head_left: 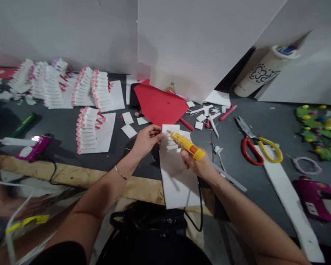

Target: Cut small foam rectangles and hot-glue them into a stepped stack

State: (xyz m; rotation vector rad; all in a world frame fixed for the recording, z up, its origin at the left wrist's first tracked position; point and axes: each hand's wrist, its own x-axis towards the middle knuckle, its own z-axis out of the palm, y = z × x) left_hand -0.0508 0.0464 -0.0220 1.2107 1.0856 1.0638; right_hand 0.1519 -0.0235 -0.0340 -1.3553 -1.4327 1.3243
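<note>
My right hand (194,162) is wrapped round a yellow glue gun (186,142), with a clear glue stick (228,177) sticking out of its back. The gun's tip lies over the upper part of a white board (179,184), where small white strips (172,144) are layered. At the board's upper left edge, my left hand (149,138) has thumb and fingers pressed together; what they pinch, if anything, is too small to name. Just beyond the board lies a red sheet (161,103).
Layered white pieces with pink tips (86,132) stand at the left. Scissors (248,138), a tumbler (260,75) and a purple device (317,198) are on the right. White scraps (201,117) lie beyond my right hand. Another person's hand (30,206) shows at lower left.
</note>
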